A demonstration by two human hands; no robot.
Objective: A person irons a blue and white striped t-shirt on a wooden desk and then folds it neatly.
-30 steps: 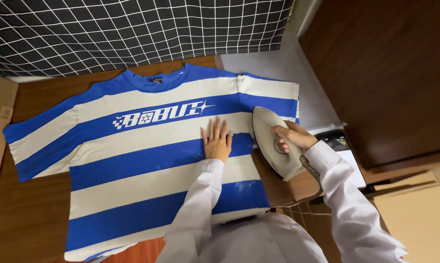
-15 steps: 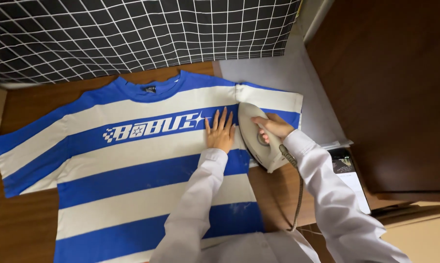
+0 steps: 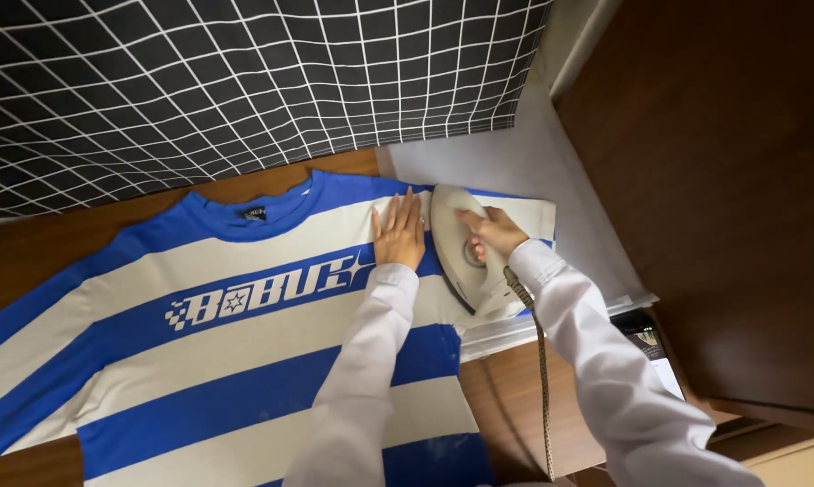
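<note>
Iron (image 3: pixel 461 248) moved up to shoulder, R hand (image 3: pixel 488 233) grip clenched; L hand (image 3: pixel 399 233) flat on shirt (image 3: pixel 245 343), wood table (image 3: pixel 506 397).

My right hand (image 3: pixel 490 231) is wrapped around the handle of the white iron (image 3: pixel 457 248), which sits on the right shoulder of the blue-and-white striped T-shirt (image 3: pixel 236 343). My left hand (image 3: pixel 400 233) lies flat on the shirt just left of the iron, fingers toward the collar. Behind the shirt hangs a black grid-patterned cloth (image 3: pixel 227 72), and the iron's braided cord (image 3: pixel 540 379) trails down past the shirt's right edge.
</note>
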